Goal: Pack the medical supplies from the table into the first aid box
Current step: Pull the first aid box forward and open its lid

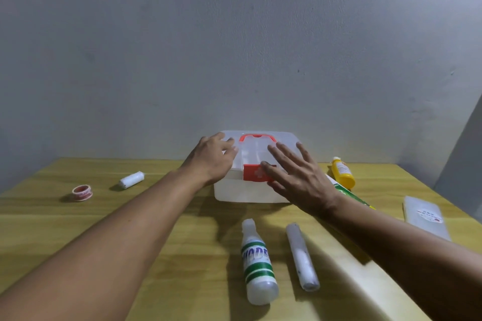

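The first aid box (234, 191) is translucent white with a red handle and red latch, lid down, at the table's far middle. My left hand (211, 159) rests on the lid's left side, fingers curled over it. My right hand (297, 177) hovers with fingers spread over the box's front right, near the latch. On the table lie a white bottle with green stripes (257, 263), a long white roll in plastic (302, 258), a small bandage roll (131, 179), a red-and-white tape roll (82, 192), a yellow bottle (342, 172) and a green-and-white packet (349, 194).
A flat translucent pouch (425, 216) lies near the right edge of the wooden table (104, 216). A grey wall stands directly behind the box. My forearms cross the table from the near edge.
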